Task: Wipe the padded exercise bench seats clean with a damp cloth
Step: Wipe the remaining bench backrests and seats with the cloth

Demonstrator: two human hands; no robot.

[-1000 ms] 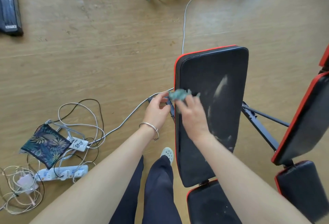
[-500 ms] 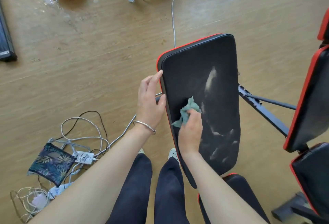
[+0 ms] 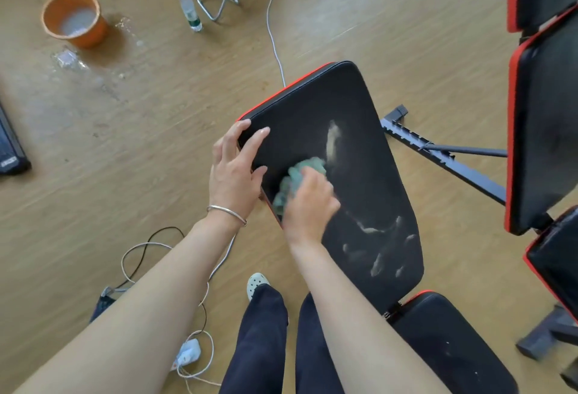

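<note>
On a wooden floor (image 3: 156, 130), seen from above, stands a black padded bench pad (image 3: 359, 105) with red trim; the left hand (image 3: 234, 174), a silver bangle (image 3: 226, 213) at its wrist, lies with fingers spread over the pad's left edge near the far corner; the right hand (image 3: 308, 202), blurred, has its fingers curled round a crumpled teal cloth (image 3: 297, 176), which it presses onto the pad just inside the left edge, beside the left thumb; a white streak (image 3: 333, 140) lies just past the cloth, and more white smears (image 3: 378, 256) mark the pad's near right corner; a second black pad (image 3: 444, 350) adjoins the near end. Far left on the floor sit an orange bucket (image 3: 73, 18) and a plastic bottle (image 3: 189, 10).
</note>
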